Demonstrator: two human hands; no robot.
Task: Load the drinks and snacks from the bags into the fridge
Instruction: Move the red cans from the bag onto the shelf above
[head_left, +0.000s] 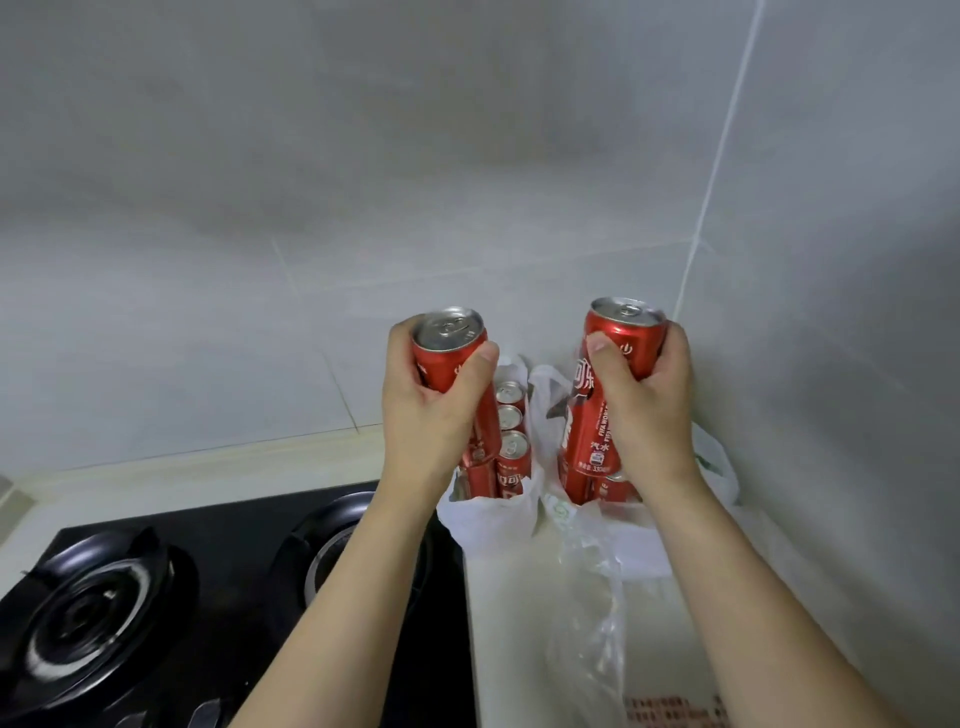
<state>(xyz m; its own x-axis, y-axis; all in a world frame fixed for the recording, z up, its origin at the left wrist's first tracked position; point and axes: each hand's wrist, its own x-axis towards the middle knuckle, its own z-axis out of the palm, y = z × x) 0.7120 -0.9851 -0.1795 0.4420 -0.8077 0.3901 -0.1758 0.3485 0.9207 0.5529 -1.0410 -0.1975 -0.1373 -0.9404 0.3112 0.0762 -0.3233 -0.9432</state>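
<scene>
My left hand (431, 410) grips a tall red soda can (451, 353) held upright above a white plastic bag (493, 519) on the counter. My right hand (649, 410) grips a second red can (597, 415), also upright, above the neighbouring white bag (719, 462). Several more red cans (511, 447) stand packed inside the left bag, and more red cans (605, 488) show under my right hand. The fridge is out of view.
A black gas hob (171, 587) with two burners lies to the left of the bags. Grey tiled walls (831, 260) meet in a corner right behind the bags. A crumpled clear plastic bag (592, 639) lies on the pale counter (524, 623) in front.
</scene>
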